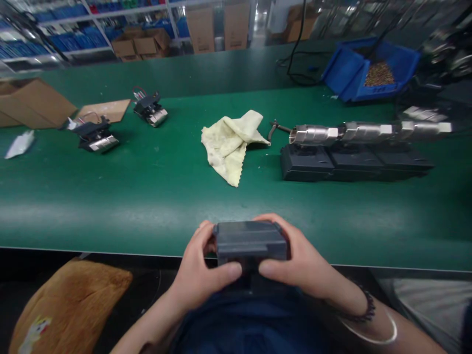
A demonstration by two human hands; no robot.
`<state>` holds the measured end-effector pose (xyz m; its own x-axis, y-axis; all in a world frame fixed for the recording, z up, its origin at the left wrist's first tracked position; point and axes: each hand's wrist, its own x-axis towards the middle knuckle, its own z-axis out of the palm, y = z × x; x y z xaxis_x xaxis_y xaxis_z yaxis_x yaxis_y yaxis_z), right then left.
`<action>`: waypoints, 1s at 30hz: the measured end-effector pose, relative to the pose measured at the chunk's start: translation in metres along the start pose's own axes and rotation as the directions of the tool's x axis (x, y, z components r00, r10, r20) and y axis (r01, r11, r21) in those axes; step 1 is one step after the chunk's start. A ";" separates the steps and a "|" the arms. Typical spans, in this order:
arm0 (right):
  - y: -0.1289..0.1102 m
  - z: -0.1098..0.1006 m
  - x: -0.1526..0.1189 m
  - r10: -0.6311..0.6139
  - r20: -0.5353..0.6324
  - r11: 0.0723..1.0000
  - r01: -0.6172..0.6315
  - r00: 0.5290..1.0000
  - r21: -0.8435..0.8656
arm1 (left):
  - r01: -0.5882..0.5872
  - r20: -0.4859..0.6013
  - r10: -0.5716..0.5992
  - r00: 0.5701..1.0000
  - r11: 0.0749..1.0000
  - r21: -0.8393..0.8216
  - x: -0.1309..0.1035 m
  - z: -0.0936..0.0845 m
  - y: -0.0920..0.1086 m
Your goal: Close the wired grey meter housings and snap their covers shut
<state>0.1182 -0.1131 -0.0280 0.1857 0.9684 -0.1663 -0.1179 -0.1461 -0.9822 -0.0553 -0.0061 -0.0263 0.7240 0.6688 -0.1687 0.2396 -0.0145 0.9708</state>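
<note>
Both my hands grip one dark grey plastic block (250,239) at the near edge of the green table (147,196). My left hand (201,268) wraps its left side, thumb on the front face. My right hand (298,260) holds the right side, thumb likewise on the front; its wrist carries a bead bracelet and a bangle. Farther out on the right lies a row of black units (354,164) with shiny metal cylinders (368,132) on top.
A crumpled yellow cloth (230,140) lies mid-table. Two small black-and-metal assemblies (94,137) (150,110) sit at left, near cardboard boxes (29,103). A blue bin (368,69) of small parts stands far right. An orange cushion (66,305) is below the table edge.
</note>
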 end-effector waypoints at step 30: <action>-0.001 -0.012 0.033 0.023 0.048 0.994 -0.027 0.999 0.101 | 0.132 0.043 -0.126 0.991 0.971 -0.199 0.032 -0.004 0.013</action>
<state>0.1365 -0.0836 -0.0338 0.1362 0.9734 -0.1840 -0.2211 -0.1512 -0.9635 -0.0310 0.0181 -0.0190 0.7150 0.6329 -0.2969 0.1995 0.2223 0.9544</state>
